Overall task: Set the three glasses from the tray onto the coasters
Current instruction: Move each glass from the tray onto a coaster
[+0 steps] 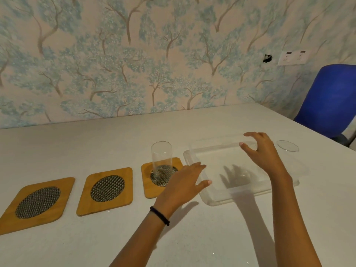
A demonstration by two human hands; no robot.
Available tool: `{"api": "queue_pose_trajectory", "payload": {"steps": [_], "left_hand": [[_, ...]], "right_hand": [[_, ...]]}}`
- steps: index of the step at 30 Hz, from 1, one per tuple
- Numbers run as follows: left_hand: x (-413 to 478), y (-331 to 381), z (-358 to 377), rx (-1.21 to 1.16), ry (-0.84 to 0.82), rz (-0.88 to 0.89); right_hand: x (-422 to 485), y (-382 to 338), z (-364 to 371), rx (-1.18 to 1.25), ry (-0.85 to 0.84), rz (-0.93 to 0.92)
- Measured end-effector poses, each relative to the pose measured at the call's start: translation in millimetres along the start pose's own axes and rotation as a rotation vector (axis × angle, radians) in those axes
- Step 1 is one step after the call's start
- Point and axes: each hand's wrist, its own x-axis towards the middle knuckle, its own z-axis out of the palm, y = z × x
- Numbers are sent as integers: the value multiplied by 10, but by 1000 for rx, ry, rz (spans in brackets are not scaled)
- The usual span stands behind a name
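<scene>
Head view. Nearest the camera: two bare forearms over the table's (96,247) near edge, a dark band (159,215) on the left wrist.

Left hand (183,182): fingers apart and extended, empty, hovering between the right-most coaster (147,186) and the near left corner of the clear tray (212,199).

Right hand (264,151): fingers apart and curled, arched above the tray's far edge, apparently closing around a glass; the transparent glass there too faint to confirm, contact not determinable.

First glass (161,160): upright on the right-most coaster.

Another glass (288,145): only the rim legible, at the tray's far right corner.

Middle coaster (107,189) and left-most coaster (37,202): bare, toward the table's left edge.

Progress, judged: one of three glasses placed; two left to move, two coasters unfilled. Current step likely the pickup of the second glass.
</scene>
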Motion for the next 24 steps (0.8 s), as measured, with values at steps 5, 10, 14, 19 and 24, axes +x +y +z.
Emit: {"api": "queue_pose_trajectory", "payload": {"steps": [5, 10, 14, 19, 24], "left_hand": [[194, 32, 260, -44, -23, -21], [214, 49, 404, 0, -104, -84], [181, 51, 411, -17, -95, -113], [165, 69, 423, 28, -84, -120], [152, 93, 409, 47, -93, -131]], "right_hand": [[-105, 234, -51, -107, -148, 105], [-124, 360, -37, -85, -180, 140], [-130, 380, -9, -50, -160, 134], [-125, 375, 3, -27, -120, 114], [-110, 371, 12, 16, -82, 111]]}}
